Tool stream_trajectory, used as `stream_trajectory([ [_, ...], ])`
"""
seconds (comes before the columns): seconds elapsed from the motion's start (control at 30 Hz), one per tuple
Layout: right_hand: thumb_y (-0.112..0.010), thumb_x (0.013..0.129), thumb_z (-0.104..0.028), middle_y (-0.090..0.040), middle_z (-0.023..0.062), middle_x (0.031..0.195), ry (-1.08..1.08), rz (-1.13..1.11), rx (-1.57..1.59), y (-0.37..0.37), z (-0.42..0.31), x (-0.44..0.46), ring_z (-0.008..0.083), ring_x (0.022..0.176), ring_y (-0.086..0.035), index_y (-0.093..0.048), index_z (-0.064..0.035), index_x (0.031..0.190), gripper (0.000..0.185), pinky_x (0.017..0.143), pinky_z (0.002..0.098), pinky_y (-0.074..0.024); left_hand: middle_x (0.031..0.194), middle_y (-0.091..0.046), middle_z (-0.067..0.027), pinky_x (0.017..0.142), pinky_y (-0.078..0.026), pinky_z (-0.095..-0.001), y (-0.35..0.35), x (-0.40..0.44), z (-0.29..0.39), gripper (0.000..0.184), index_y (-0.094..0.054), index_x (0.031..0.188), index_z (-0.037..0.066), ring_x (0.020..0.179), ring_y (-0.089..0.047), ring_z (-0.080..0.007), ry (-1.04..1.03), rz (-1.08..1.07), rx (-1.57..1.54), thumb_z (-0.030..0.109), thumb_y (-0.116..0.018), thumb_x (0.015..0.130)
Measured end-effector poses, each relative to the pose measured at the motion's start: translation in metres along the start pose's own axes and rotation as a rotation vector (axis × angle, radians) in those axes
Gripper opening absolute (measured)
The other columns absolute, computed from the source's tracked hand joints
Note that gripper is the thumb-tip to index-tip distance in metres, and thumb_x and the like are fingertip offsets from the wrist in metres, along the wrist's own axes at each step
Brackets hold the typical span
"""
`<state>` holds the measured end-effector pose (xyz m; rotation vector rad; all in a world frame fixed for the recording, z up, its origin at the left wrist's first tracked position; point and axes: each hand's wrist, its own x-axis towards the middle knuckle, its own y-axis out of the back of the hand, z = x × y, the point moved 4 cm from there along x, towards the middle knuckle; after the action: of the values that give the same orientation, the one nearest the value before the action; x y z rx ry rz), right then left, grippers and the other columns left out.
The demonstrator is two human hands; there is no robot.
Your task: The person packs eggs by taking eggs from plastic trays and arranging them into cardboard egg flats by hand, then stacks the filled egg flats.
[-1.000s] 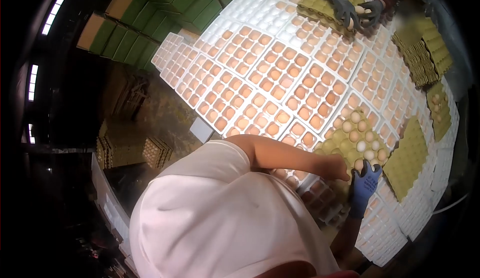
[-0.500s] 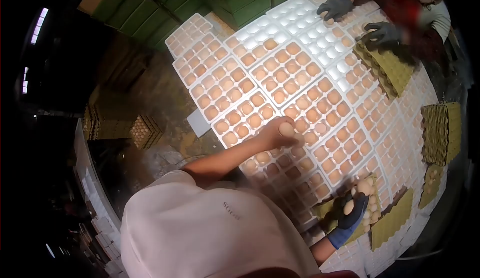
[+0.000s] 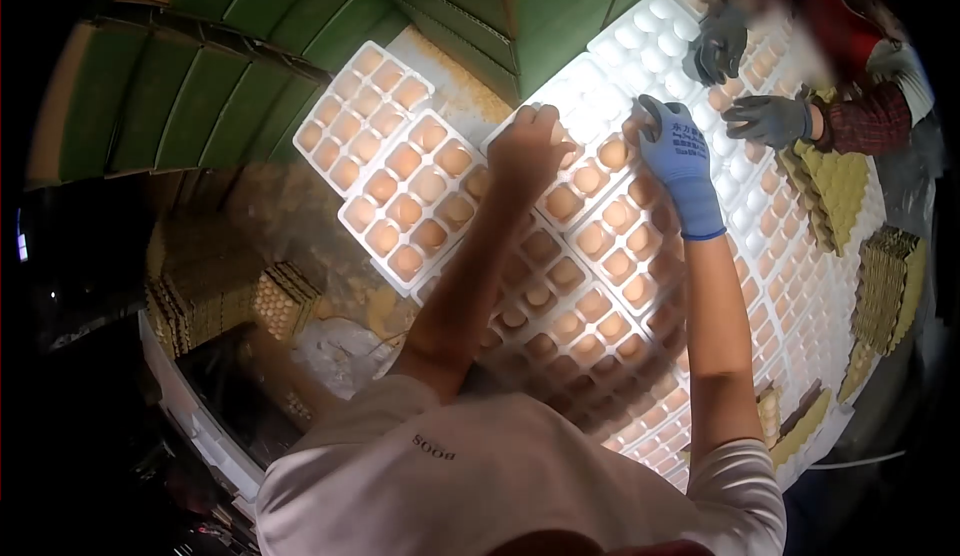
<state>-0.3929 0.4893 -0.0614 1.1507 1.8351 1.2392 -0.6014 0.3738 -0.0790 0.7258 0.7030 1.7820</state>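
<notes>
My bare left hand point(image 3: 528, 151) is over the far part of a white egg tray, its fingers curled round a pale egg that is mostly hidden. My right hand point(image 3: 677, 146), in a blue glove with dark fingertips, is bent over the same area to the right, with an egg point(image 3: 632, 132) partly showing at its fingertips. Between and below the hands, brown eggs point(image 3: 587, 178) sit in the cups. Just beyond lie white trays with bare cups point(image 3: 590, 91). Filled trays point(image 3: 405, 206) stand to the left of my left forearm.
Green boxes point(image 3: 440, 16) are stacked behind the trays. A co-worker's grey-gloved hands point(image 3: 770, 121) work at the upper right, near tilted yellowish egg flats point(image 3: 825, 191). More flats point(image 3: 890, 286) are piled at the right edge. Stacked egg flats point(image 3: 280, 301) stand at the lower left.
Both my hands have moved to the far trays; the right came up from the egg flat at lower right. My view has shifted closer to the green boxes.
</notes>
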Motion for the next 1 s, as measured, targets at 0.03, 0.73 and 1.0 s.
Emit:
stream_trajectory([
  [0.03,-0.067,0.091,-0.027,-0.064,0.0138,0.124,0.051,0.015,0.022,0.0,-0.011,0.005,0.0344,0.106,-0.068,-0.061,-0.0212,0.142,0.051,0.091,0.0451,-0.0558,0.109,-0.063,-0.0126,0.078,-0.056,-0.0476,0.0,0.004,-0.006,0.04,-0.059,0.115,0.014,0.091,-0.068,-0.0383,0.063,-0.038,0.099,0.028,-0.08,0.085],
  [0.73,-0.058,0.101,-0.005,-0.066,0.0164,0.136,-0.337,0.521,0.606,0.018,0.029,-0.147,0.0257,0.126,-0.062,-0.062,0.0041,0.136,0.036,0.11,0.0358,-0.046,0.126,-0.064,-0.014,0.098,-0.051,-0.043,-0.04,0.062,0.021,0.035,-0.066,0.125,0.007,0.114,-0.061,-0.0334,-0.263,0.201,0.111,0.014,-0.072,0.091],
  [1.0,-0.063,0.097,-0.005,-0.064,0.0205,0.138,-0.58,0.552,0.024,0.09,0.104,-0.465,0.0352,0.133,-0.057,-0.064,0.0028,0.134,0.037,0.115,0.0438,-0.0414,0.139,-0.062,-0.014,0.101,-0.046,-0.0502,-0.073,0.072,0.012,0.05,-0.059,0.141,0.012,0.118,-0.057,-0.0361,-0.343,-0.015,0.417,0.025,-0.07,0.094],
])
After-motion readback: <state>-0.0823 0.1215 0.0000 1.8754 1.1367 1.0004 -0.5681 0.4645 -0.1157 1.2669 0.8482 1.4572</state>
